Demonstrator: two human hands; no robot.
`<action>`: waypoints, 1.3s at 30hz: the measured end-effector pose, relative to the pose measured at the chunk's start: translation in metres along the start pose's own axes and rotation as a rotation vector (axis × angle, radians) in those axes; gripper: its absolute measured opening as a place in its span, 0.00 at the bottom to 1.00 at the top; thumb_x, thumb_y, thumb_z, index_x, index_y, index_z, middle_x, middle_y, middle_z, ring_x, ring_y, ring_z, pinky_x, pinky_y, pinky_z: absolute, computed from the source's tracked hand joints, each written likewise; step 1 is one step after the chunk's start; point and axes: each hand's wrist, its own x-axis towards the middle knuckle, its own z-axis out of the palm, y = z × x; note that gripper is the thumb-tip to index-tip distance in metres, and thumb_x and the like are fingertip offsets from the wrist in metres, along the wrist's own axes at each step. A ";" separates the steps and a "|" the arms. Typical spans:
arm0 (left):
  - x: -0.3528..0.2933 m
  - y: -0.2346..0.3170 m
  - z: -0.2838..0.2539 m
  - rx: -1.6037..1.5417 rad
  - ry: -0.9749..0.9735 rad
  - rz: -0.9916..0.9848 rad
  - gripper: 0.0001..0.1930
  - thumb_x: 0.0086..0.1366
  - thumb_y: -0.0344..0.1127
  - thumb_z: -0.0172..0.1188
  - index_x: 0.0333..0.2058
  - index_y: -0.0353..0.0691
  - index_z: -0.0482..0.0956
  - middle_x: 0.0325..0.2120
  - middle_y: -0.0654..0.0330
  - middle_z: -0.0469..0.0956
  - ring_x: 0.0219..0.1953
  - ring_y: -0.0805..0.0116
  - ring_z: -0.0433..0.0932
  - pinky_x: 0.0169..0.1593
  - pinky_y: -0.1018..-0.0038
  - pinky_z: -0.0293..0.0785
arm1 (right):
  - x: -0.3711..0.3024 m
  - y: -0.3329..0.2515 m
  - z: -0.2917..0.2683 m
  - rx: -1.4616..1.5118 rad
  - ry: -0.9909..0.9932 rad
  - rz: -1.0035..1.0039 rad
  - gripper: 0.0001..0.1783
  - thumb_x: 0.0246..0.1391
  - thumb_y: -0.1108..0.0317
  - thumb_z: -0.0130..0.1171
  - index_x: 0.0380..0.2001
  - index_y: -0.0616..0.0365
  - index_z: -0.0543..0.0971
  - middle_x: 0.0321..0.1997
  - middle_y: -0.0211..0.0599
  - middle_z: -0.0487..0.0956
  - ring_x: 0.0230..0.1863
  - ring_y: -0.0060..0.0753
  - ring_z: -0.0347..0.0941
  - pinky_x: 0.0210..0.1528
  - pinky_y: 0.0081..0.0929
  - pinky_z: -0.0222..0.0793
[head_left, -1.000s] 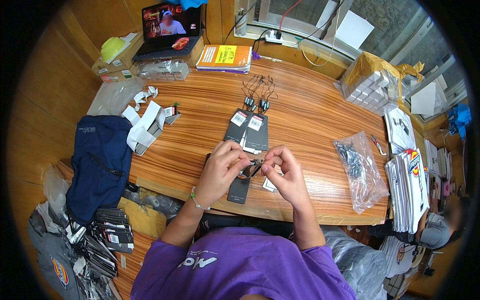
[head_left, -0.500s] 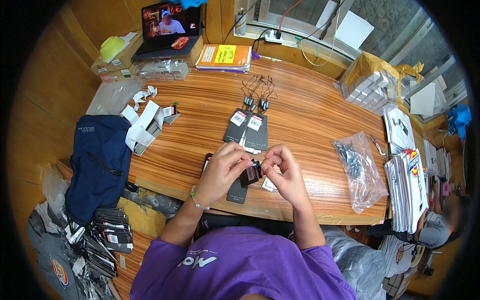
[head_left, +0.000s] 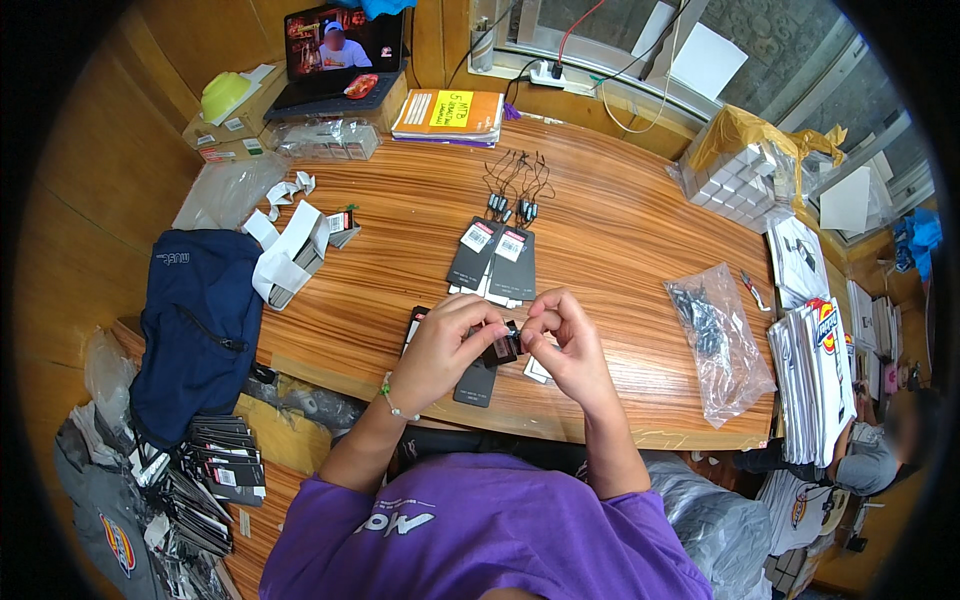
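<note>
Just below the middle of the frame, the left hand (head_left: pixel 440 345) and the right hand (head_left: pixel 565 345) meet over the near edge of the wooden worktop (head_left: pixel 620 230). Their fingers are pinched narrow on 1 small dark piece (head_left: pixel 503 347) held between the 2 hands, with a black hang tag (head_left: pixel 476 380) lying flat just beneath them. It looks like the fitting step: the small piece is being worked onto or through a tag. By my reading, the next move calls for a fine two-handed pinch, one hand steadying while the other threads or presses, then a free spot to lay the finished piece.

Above the hands, near the middle of the frame, lie 2 black hang tags with white labels (head_left: pixel 495 255), fanned over paler cards. Just beyond them sits a small cluster of black looped fasteners (head_left: pixel 515 185); they tangle too much to count.

At the right, 1 clear plastic bag (head_left: pixel 720 340) holds more small dark parts. Further right stands 1 stack of printed cards (head_left: pixel 825 375). In the upper right is 1 bag of white boxes (head_left: pixel 740 170). At the left, 1 navy garment (head_left: pixel 195 320) hangs over the worktop's edge. The upper left holds 1 laptop (head_left: pixel 340 55), with 1 stack of notebooks (head_left: pixel 448 115) beside it.
</note>
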 end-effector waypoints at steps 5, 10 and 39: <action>0.000 0.000 -0.003 0.042 -0.063 0.009 0.06 0.57 0.30 0.56 0.27 0.32 0.74 0.23 0.58 0.72 0.30 0.66 0.70 0.36 0.74 0.65 | -0.001 0.003 -0.003 -0.107 -0.050 0.006 0.10 0.50 0.80 0.51 0.36 0.60 0.65 0.23 0.26 0.68 0.28 0.16 0.65 0.31 0.16 0.62; -0.002 0.005 -0.009 -0.103 -0.221 -0.203 0.06 0.58 0.29 0.54 0.28 0.32 0.75 0.20 0.61 0.73 0.25 0.74 0.70 0.30 0.78 0.66 | -0.003 -0.001 -0.006 -0.030 -0.169 0.102 0.09 0.51 0.78 0.53 0.35 0.60 0.65 0.24 0.27 0.71 0.28 0.16 0.68 0.31 0.16 0.65; -0.002 -0.020 0.025 -0.091 -0.042 0.043 0.32 0.56 0.47 0.59 0.54 0.36 0.59 0.47 0.52 0.64 0.50 0.58 0.66 0.54 0.66 0.61 | 0.008 0.022 -0.005 0.473 0.022 0.040 0.12 0.60 0.60 0.44 0.29 0.57 0.67 0.32 0.36 0.73 0.34 0.23 0.68 0.40 0.20 0.65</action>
